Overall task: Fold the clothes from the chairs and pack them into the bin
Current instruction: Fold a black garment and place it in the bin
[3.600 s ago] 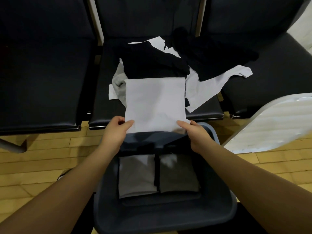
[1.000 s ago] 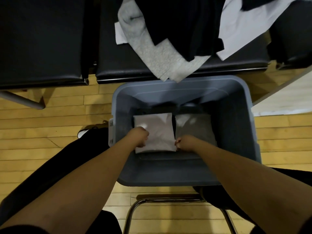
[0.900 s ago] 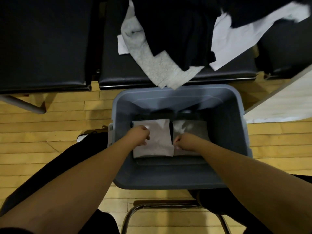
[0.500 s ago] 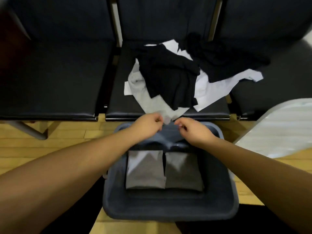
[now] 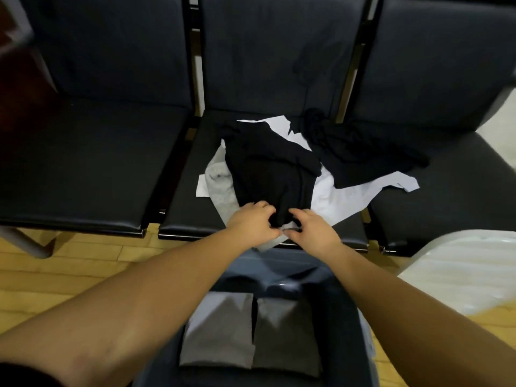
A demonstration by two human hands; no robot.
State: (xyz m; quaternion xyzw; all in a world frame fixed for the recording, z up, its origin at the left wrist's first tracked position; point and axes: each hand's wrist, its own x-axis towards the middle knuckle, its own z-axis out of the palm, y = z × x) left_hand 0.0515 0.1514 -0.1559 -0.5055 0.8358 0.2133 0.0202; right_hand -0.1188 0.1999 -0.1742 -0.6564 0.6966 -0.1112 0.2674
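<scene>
A heap of clothes lies on the middle chair seat (image 5: 184, 219): a black garment (image 5: 268, 169) on top, a grey one (image 5: 220, 191) and a white one (image 5: 343, 196) under it, another black piece (image 5: 360, 152) to the right. My left hand (image 5: 254, 222) and my right hand (image 5: 312, 227) meet at the black garment's near hem, fingers curled and pinching it. Below them stands the grey bin (image 5: 365, 336), holding a folded white garment (image 5: 220, 331) on the left and a folded grey one (image 5: 287, 336) beside it.
Black padded chairs stand left (image 5: 83, 163) and right (image 5: 460, 174) of the middle one. A white table corner (image 5: 469, 272) juts in at the right. The floor (image 5: 61, 277) is light wood. The bin sits right in front of the chair's edge.
The folded white garment was set into the bin's left side and let go. Both hands then rose out of the bin and reached forward onto the black garment's hem.
</scene>
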